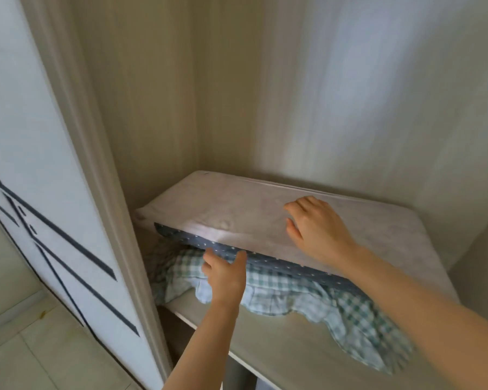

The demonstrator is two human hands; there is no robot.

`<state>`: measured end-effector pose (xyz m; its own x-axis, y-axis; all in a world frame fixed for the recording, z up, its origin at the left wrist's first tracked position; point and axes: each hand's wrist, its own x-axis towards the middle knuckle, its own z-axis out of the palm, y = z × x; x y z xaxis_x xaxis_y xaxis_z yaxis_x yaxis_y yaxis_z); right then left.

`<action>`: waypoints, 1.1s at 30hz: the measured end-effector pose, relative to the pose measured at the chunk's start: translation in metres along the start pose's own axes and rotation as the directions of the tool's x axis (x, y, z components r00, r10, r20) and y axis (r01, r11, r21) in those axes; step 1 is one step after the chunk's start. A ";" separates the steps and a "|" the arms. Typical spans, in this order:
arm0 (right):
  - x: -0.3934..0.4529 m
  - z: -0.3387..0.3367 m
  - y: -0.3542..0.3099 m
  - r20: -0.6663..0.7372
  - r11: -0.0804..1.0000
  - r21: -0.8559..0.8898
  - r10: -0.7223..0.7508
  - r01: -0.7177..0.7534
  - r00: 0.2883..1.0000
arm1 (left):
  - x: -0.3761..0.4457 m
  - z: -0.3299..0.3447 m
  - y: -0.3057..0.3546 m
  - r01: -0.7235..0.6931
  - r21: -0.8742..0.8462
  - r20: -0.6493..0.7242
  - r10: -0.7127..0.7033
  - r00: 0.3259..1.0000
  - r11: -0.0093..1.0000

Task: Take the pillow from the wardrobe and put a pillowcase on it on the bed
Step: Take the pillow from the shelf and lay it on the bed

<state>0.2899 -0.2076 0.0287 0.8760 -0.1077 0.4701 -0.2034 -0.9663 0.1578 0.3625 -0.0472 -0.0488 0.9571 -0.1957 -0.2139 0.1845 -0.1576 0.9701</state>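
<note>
A flat grey-white pillow (231, 212) lies on a wardrobe shelf (290, 347), its front side a dark blue band with white dots (293, 267). My right hand (316, 229) rests palm down on top of the pillow, fingers spread. My left hand (226, 273) reaches under the pillow's front edge, thumb and fingers apart and touching the blue band. A green-and-white checked cloth with a ruffled edge (335, 299) lies bunched beneath the pillow and spills forward over the shelf.
The wardrobe's beige side wall (141, 108) and back wall (350, 94) enclose the shelf. A white sliding door with dark diagonal lines (40, 192) stands at the left. Pale floor tiles (40, 356) show at the lower left.
</note>
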 end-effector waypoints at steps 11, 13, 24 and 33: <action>0.080 0.092 0.072 0.262 0.970 -0.046 0.242 -0.238 0.934 | 0.041 0.060 -0.009 -0.328 0.308 -0.119 0.378 0.918 0.893; 0.092 0.109 0.081 0.310 0.958 -0.036 0.282 -0.285 0.908 | 0.041 0.061 -0.021 -0.366 0.282 -0.137 0.415 0.899 0.887; 0.144 0.152 0.121 0.534 0.869 -0.052 0.440 -0.492 0.722 | 0.039 0.053 -0.046 -0.418 0.091 -0.154 0.427 0.891 0.904; 0.133 0.133 0.109 0.367 0.868 -0.073 0.481 -0.491 0.796 | 0.015 0.049 -0.044 -0.006 -0.361 0.026 0.016 1.000 0.933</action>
<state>0.4419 -0.3579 -0.0070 0.7600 -0.6366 0.1311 -0.6387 -0.7688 -0.0310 0.3575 -0.0906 -0.1003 0.9537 -0.2236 -0.2011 0.2474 0.2033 0.9473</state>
